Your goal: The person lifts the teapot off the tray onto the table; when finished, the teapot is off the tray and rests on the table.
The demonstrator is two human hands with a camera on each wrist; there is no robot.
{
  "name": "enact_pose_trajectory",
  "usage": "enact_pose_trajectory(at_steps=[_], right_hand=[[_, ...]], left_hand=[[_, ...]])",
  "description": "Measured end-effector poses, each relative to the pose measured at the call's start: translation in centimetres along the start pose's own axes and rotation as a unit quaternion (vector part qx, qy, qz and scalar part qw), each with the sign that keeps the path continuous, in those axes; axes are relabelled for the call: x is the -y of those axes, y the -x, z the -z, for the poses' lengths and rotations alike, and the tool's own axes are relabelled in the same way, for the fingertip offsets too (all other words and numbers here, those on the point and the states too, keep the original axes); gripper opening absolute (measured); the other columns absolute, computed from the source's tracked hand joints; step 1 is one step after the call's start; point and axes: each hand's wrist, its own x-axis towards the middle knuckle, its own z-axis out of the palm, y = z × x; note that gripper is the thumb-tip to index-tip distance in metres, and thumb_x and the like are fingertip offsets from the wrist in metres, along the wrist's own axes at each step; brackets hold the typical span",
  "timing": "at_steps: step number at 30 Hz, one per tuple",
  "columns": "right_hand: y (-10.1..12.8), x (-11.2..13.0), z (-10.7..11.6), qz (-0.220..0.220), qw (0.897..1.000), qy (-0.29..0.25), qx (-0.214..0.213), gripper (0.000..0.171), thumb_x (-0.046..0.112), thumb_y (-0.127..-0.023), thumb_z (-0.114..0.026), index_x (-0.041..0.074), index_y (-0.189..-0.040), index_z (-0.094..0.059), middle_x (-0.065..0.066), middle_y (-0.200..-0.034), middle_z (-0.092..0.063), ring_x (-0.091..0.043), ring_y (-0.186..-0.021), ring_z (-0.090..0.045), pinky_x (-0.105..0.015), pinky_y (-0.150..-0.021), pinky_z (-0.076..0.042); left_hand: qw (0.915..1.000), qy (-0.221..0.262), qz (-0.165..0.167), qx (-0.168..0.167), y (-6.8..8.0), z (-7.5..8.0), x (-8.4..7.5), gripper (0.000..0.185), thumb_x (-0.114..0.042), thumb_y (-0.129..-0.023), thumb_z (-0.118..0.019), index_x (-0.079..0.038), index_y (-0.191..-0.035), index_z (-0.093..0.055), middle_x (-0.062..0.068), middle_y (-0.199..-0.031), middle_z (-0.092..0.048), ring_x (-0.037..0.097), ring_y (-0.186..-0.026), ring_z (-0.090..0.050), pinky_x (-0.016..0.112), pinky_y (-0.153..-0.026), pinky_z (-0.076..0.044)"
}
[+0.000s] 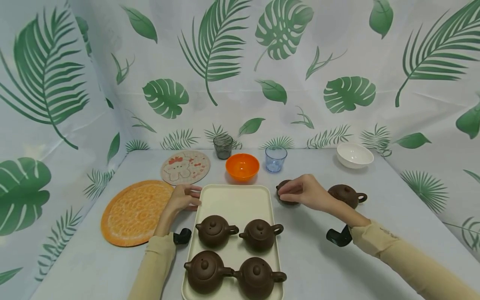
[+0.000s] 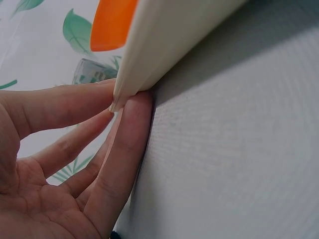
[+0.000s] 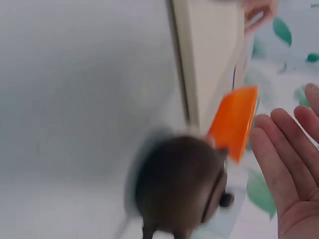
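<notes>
My left hand (image 1: 184,199) is at the left rim of a cream rectangular tray (image 1: 236,202); in the left wrist view its thumb and fingers pinch the tray edge (image 2: 142,55). Several dark brown lidded teapots stand on the tray's near part, such as one teapot (image 1: 213,231) and another teapot (image 1: 256,277). My right hand (image 1: 305,192) hovers over a brown teapot (image 1: 282,189) on the table, right of the tray. In the right wrist view, that teapot (image 3: 177,184) is blurred and the straight fingers (image 3: 286,149) are apart from it.
Another brown teapot (image 1: 343,195) stands behind my right forearm. Beyond the tray are an orange bowl (image 1: 242,167), a dark glass (image 1: 223,146), a blue glass (image 1: 275,159) and a white bowl (image 1: 354,156). An orange-slice mat (image 1: 135,212) and a rabbit-print mat (image 1: 186,167) lie left.
</notes>
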Motion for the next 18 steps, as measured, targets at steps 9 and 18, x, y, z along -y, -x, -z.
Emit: enact_pose_trajectory(at_steps=[9, 18], right_hand=[[1.7, 1.1, -3.6, 0.011, 0.998, -0.041, 0.055, 0.02, 0.011, -0.082, -0.075, -0.004, -0.094, -0.074, -0.006, -0.087, -0.074, -0.007, -0.077, -0.068, -0.025, -0.069, -0.058], [3.1, 0.9, -5.5, 0.001, 0.996, -0.082, 0.043, 0.018, 0.015, -0.079, -0.079, 0.003, -0.091, -0.075, -0.006, -0.086, -0.074, -0.007, -0.075, -0.068, -0.026, -0.069, -0.058]], left_hand=[[1.0, -0.001, 0.001, -0.001, 0.1, -0.1, -0.1, 0.047, 0.014, -0.076, -0.067, 0.009, -0.121, -0.058, 0.023, -0.102, -0.065, 0.017, -0.071, -0.063, 0.032, -0.06, -0.059], [1.0, 0.002, 0.0, -0.003, 0.1, -0.1, -0.1, 0.047, 0.013, -0.075, -0.067, 0.009, -0.121, -0.058, 0.022, -0.1, -0.065, 0.017, -0.071, -0.063, 0.032, -0.06, -0.058]])
